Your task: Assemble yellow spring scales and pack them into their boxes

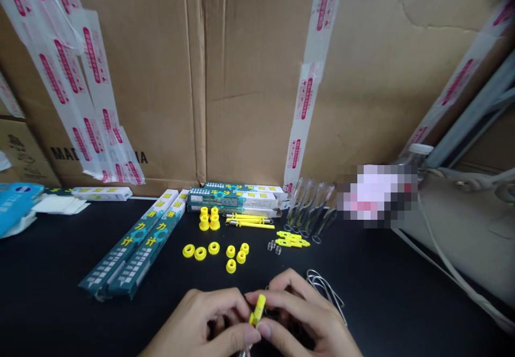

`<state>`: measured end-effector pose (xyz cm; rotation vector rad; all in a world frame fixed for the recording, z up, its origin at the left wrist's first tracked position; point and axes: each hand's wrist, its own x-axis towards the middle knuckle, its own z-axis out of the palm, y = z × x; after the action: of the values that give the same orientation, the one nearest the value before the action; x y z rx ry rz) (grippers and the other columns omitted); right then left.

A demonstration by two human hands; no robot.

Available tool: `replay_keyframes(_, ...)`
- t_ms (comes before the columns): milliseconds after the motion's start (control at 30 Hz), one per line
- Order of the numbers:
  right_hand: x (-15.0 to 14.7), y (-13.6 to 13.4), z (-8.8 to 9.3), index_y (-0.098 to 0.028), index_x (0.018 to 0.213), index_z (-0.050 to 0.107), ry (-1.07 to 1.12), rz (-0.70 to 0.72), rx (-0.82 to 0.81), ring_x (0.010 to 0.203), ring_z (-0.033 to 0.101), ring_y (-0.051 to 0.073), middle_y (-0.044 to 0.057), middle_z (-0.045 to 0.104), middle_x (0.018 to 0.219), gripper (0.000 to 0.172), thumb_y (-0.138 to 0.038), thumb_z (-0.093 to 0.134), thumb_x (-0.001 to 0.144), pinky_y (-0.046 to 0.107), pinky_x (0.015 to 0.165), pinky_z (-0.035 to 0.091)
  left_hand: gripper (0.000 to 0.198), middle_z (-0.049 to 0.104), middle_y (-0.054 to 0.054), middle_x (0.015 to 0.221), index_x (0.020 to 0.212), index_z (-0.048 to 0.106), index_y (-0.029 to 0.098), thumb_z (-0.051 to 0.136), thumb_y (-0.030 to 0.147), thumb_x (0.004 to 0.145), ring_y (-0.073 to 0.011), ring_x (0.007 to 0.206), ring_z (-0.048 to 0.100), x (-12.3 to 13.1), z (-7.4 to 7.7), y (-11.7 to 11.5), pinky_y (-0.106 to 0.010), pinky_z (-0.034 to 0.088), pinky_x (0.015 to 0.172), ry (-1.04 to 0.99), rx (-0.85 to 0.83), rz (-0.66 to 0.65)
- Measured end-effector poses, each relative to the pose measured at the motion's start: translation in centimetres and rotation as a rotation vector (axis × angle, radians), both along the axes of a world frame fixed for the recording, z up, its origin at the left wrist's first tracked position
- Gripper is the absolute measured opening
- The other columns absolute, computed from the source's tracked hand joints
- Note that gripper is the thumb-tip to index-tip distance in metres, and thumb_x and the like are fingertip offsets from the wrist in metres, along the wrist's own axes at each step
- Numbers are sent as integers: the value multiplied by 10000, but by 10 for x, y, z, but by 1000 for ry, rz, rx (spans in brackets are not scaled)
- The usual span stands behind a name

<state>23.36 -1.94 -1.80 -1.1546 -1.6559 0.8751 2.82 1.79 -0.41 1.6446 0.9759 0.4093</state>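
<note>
A small yellow plastic piece (259,306) is pinched between my two hands near the bottom centre. My left hand (211,322) closes its thumb and fingers on the piece's lower end. Against its right side are the thumb and index finger of my right hand (303,314). Something metallic shows just below my left thumb, too small to name. Beyond my hands lie yellow rings (200,253), small yellow caps (230,266), taller yellow caps (204,222), small springs (278,250) and flat yellow pieces (293,242). Bent metal hooks (325,287) rest beside my right hand.
Two long green-and-white boxes (148,244) lie to the left, with more stacked boxes (233,200) at the back. Yellow rods (251,222) and clear tubes (309,207) lie before a large cardboard box (249,78). A blue packet (18,204) sits far left.
</note>
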Motion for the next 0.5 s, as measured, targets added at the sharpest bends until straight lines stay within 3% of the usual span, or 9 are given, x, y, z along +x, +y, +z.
replay_keyframes(100,2,3,-1,-402,1086,861,-27,9,-17,680,647,199,38,691,838,227,-460,781,882,287,609,491,282,680,13,694,806,695,187,676,460,872,-156,641,595,-1,0,0,-232,389,599,14,3,12)
replay_keyframes(233,10,4,7,-383,1149,834,-21,-15,-15,665,621,184,12,690,835,301,-382,831,849,282,634,498,363,678,14,696,806,651,201,657,555,886,-147,607,567,0,4,0,-229,386,565,-9,-15,5)
replay_keyframes(300,15,2,15,-345,1087,827,50,-152,8,635,575,171,-17,633,761,238,-410,819,858,271,612,478,388,666,19,687,791,602,209,644,578,902,-147,612,582,1,6,0,-228,404,586,-55,-36,31)
replay_keyframes(367,22,3,25,-315,959,769,174,-389,66,596,474,153,-55,513,680,190,-481,796,871,249,551,411,404,664,17,673,772,573,210,643,581,914,-156,637,614,1,7,0,-235,422,631,-90,-49,45)
replay_keyframes(433,33,10,33,-305,874,641,309,-599,192,607,388,149,-82,402,681,278,-513,822,845,230,558,385,418,672,7,678,772,573,208,638,594,919,-163,657,622,0,7,-1,-241,418,650,-101,-55,55)
replay_keyframes(500,49,22,39,-306,869,536,423,-704,340,669,379,154,-90,371,743,403,-502,879,789,223,653,405,442,679,2,677,791,589,208,613,628,926,-152,619,580,0,6,0,-246,403,636,-96,-50,54)
